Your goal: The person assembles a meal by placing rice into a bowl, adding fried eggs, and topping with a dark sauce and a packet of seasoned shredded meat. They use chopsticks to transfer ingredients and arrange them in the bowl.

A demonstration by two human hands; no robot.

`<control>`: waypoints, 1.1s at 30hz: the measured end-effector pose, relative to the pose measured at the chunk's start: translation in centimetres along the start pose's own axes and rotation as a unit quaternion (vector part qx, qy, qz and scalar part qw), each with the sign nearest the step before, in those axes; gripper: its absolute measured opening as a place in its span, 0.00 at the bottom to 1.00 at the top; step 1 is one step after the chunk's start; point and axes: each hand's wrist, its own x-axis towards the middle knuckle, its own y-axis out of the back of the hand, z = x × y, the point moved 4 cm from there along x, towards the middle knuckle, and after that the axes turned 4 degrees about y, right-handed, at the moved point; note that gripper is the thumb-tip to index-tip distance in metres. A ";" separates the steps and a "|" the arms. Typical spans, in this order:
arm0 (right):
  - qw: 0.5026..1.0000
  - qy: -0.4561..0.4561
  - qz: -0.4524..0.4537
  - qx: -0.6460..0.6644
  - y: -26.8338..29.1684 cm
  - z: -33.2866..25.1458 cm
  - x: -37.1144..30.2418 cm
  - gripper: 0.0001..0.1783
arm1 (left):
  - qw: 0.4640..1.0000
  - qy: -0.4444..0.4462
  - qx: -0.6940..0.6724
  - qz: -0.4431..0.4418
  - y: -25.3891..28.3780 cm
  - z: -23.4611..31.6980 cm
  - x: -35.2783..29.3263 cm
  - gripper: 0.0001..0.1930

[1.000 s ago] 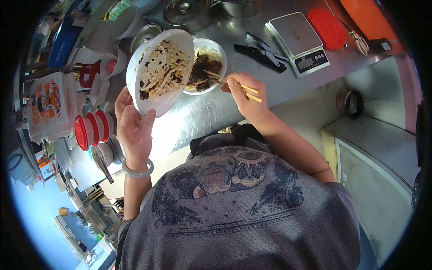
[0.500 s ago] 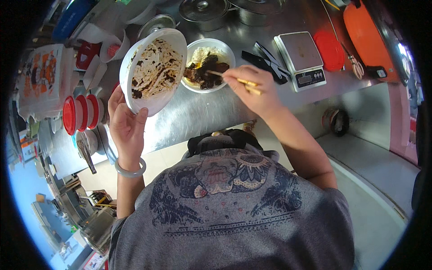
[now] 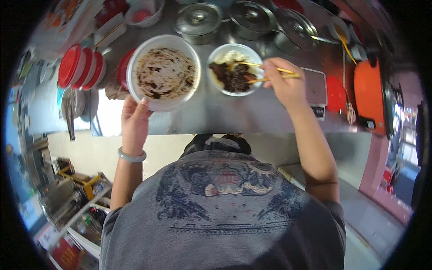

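My left hand [image 3: 135, 118] grips the lower rim of a large white plastic bowl [image 3: 192, 92], thumb at the edge. Dark brown sauce is smeared over its inside, which faces up toward me. To its right, a smaller white bowl [image 3: 235, 93] sits on the steel counter, with white rice [image 3: 234, 56] at the far side and dark, sauce-coated food [image 3: 236, 81] over the rest. A pair of gold chopsticks [image 3: 258, 81] is held in my right hand [image 3: 282, 87], their tips apart in the smaller bowl's food.
Several lidded steel pots [image 3: 198, 19] line the counter's back. Red-lidded tubs [image 3: 72, 67] stand at left beside a handled pan [image 3: 69, 108]. On the right are a kitchen scale [image 3: 315, 87], a red lid [image 3: 335, 92] and an orange appliance [image 3: 368, 90]. The steel counter [image 3: 216, 119] ends close to my body.
The large bowl has gone from tilted toward the smaller bowl to nearly level. The chopsticks, close together before, are now spread apart. The whole view has shifted.
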 end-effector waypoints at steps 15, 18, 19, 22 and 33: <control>0.989 -0.028 0.090 0.118 0.7 3.9 -3.1 0.24 | 0.975 0.141 0.005 0.174 3.9 -9.7 1.0 0.16; 0.984 -0.027 0.096 0.145 0.7 4.4 -4.1 0.22 | 0.909 0.057 0.340 0.233 2.5 -6.5 -0.3 0.27; 0.983 -0.030 0.100 0.154 0.6 4.5 -4.4 0.21 | 0.872 -0.070 0.418 0.244 0.8 -4.9 -1.4 0.25; 0.987 -0.003 0.110 0.117 -0.2 4.4 -5.2 0.17 | 0.778 -0.321 0.540 -0.005 -7.6 -2.7 -2.2 0.23; 0.987 0.104 0.113 -0.038 -0.7 2.8 -5.9 0.12 | 0.698 -0.430 0.532 -0.212 -21.9 -4.6 1.8 0.09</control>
